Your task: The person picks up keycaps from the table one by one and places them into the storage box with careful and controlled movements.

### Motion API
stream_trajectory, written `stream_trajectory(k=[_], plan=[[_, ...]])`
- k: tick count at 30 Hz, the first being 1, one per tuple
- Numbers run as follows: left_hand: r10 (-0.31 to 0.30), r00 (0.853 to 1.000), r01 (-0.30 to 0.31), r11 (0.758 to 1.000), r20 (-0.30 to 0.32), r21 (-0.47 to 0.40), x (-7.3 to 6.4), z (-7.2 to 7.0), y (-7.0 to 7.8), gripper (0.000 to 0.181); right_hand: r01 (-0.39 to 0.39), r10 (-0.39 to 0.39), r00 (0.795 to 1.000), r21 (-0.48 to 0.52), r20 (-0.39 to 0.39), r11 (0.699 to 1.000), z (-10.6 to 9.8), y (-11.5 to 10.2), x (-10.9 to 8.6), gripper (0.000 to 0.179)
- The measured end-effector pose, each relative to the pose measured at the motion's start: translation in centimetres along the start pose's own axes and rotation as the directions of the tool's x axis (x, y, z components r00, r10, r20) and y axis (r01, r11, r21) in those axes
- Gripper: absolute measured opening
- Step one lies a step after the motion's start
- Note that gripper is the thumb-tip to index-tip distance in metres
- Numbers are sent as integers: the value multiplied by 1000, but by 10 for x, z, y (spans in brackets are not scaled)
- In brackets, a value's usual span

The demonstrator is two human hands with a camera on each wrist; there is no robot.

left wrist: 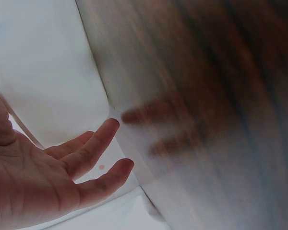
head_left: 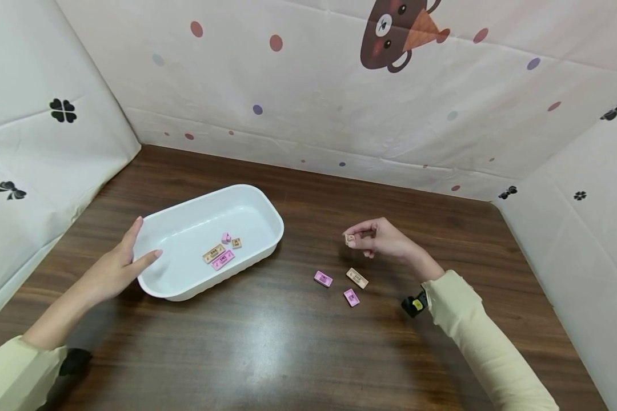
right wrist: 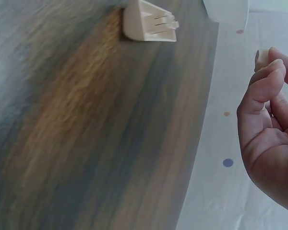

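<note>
My right hand (head_left: pixel 377 237) pinches a small tan printed block (head_left: pixel 349 238) between thumb and fingertips, above the table. In the right wrist view, that block (right wrist: pixel 261 59) shows only partly past the fingers. Near this hand lie a tan oblong block (head_left: pixel 357 278) and two pink blocks, one left (head_left: pixel 323 278) and one nearer me (head_left: pixel 352 297). My left hand (head_left: pixel 110 265) holds the left end of a white tray (head_left: pixel 185 220), thumb over the rim. Inside the tray are a tan block (head_left: pixel 213 253), a pink block (head_left: pixel 223 260), a small tan piece (head_left: pixel 236 243) and a small pink piece (head_left: pixel 226 237).
The dark wood table (head_left: pixel 267 354) is bounded by a white patterned sheet (head_left: pixel 308 85) at the back and both sides. In the right wrist view, a beige block (right wrist: pixel 151 21) on the table shows prongs on one side.
</note>
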State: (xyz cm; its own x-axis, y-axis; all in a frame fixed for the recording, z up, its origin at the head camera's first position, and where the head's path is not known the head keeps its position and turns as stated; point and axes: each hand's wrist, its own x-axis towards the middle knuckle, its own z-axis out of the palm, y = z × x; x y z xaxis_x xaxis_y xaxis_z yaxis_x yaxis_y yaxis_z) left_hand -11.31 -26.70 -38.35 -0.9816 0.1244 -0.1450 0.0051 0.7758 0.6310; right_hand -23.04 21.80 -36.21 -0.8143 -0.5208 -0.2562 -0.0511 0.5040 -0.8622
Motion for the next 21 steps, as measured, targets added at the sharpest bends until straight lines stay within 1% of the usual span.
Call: stream_trajectory(k=[5,10,21], plan=[[-3,1000,3,1000,-1,5,-1,0,0,85,4,-4,1000,15,7,1000,3,-8,3,34],[0,1000,0,1000,-1,5,-1,-1,1,85,25,-25,1000,1,12,1000,4,-16,6,35],[-5,1000,5,1000,3,5,0,-1,1,86,32,-32,999,6,27,999,12,-29,16,35]])
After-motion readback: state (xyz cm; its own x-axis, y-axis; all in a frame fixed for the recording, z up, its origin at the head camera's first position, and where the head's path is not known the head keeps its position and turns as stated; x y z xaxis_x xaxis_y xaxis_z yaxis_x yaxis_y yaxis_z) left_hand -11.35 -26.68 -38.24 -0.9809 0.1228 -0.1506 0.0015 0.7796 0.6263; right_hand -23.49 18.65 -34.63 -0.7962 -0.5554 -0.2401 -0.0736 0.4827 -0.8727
